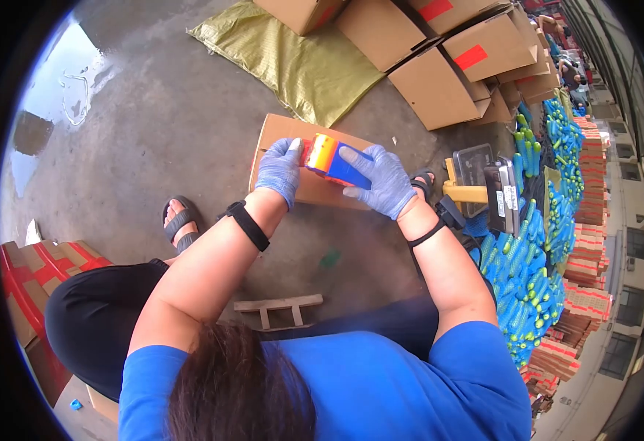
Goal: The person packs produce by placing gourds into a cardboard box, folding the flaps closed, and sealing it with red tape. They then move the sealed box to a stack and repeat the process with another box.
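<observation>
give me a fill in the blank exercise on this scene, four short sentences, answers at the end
1. The gloved hand on the blue end of the blue-and-yellow object is the person's ____ one.
2. The left wrist strap is coloured ____.
3. The colour of the short-sleeved shirt is ____.
4. The stacked cardboard boxes bear patches that are coloured ____.

Missing words: right; black; blue; red

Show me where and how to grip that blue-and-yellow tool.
Probably by its blue body, from the right, thumb on top: the broad, flat face offers room, as the right hand shows; the left hand is at the red end.
</observation>
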Motion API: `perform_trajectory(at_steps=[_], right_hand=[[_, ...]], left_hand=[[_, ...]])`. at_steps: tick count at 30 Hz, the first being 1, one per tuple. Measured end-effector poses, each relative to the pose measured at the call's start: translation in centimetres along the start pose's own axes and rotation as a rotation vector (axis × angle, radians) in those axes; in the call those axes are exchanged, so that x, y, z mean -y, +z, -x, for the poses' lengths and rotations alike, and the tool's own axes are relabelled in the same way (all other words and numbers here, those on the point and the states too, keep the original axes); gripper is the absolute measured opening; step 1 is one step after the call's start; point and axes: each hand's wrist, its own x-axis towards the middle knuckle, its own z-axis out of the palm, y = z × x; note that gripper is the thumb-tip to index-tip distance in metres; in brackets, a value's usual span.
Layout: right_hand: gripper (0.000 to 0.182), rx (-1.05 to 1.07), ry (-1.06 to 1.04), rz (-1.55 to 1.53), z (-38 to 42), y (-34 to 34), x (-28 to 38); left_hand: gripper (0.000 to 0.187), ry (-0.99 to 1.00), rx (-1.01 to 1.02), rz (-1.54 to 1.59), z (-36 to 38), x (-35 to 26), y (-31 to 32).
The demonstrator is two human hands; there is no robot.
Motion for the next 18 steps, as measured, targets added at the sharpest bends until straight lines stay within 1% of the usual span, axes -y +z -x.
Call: perform_trajectory(at_steps=[1,2,3,4,5,6,8,9,11,12,15,17,18], right_hand=[[0.068,0.050,-0.054,0.069,-0.1,-0.5,0.0],[0.067,0.101,-0.107,0.136,-0.2,-0.9,0.1],[0.067,0.105,-0.105,0.130,0.0,-1.4,0.2],[0.063,0.131,-0.062,0.127,-0.1,-1.9,0.2],[0.059,0.152,-0.027,0.129,-0.6,-2.5,0.1],[0.059,0.149,-0.034,0.130,-1.0,-3.1,0.4],[0.049,0.235,0.004,0.267,-1.6,-4.0,0.8],[0.049,0.236,0.001,0.265,-2.0,-3.7,0.9],[0.042,0.319,0.008,0.371,-3.1,-2.8,1.2],[0.042,0.316,0.006,0.370,-3.6,-2.7,1.2],[0.038,0.326,0.009,0.367,-4.4,-2.2,1.7],[0.035,0.359,0.036,0.340,-4.7,-2.4,1.9],[0.035,0.356,0.038,0.341,-4.8,-2.5,2.0]], left_hand=[[0.021,0.068,-0.014,-0.199,-0.9,0.3,-1.1],[0.021,0.068,-0.020,-0.199,-1.9,0.5,-2.3],[0.022,0.091,-0.133,-0.296,-1.7,-1.0,-3.1],[0.023,0.117,-0.245,-0.396,-2.1,-1.9,-4.3],[0.024,0.169,-0.333,-0.408,-3.3,-2.5,-6.1],[0.025,0.220,-0.422,-0.419,-4.8,-2.8,-8.6],[0.026,0.133,-0.510,-0.400,-8.1,-2.2,-14.4],[0.026,0.132,-0.514,-0.400,-8.6,-1.3,-16.2],[0.028,0.035,-0.504,-0.420,-9.4,1.1,-19.0],[0.028,-0.023,-0.516,-0.491,-10.1,2.8,-19.9],[0.028,-0.115,-0.463,-0.608,-10.1,4.7,-18.9],[0.029,-0.186,-0.399,-0.698,-9.4,5.3,-17.0],[0.029,-0.214,-0.387,-0.796,-8.8,5.2,-15.5]])
